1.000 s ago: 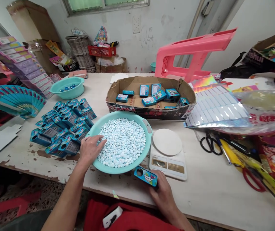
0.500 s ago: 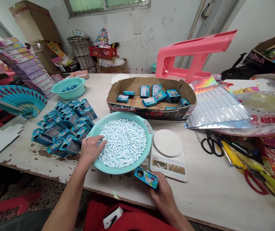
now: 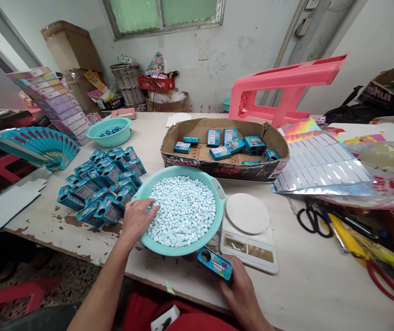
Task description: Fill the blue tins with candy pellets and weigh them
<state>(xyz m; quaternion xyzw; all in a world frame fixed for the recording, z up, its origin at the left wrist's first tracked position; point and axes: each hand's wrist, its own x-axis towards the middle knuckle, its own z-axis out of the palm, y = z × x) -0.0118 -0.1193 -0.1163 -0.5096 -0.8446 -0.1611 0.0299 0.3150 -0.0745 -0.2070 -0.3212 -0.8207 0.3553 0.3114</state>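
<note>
Box in the right hand, left hand at the bowl

Clock positions run around the large turquoise bowl, twelve being its far side. Small pale-blue and white pieces fill it. At nine o'clock the left hand lies over the rim, thumb and forefinger parted, fingertips by the pieces; whether it has any under the fingers cannot be told. At five o'clock, just outside the rim, the right hand grips one end of the blue box, its printed face with a round hole turned up. Whether the box touches the tabletop cannot be told.

A white kitchen scale stands at between three and four o'clock, its plate bare, the display too small to read. More blue boxes stand clustered at ten o'clock, with a smaller turquoise bowl holding shiny blue balls beyond them. At one o'clock a cardboard tray holds several loose blue cartons. Silvery sheets lie at between two and three, and black-handled scissors at three, well apart from the bowl.
</note>
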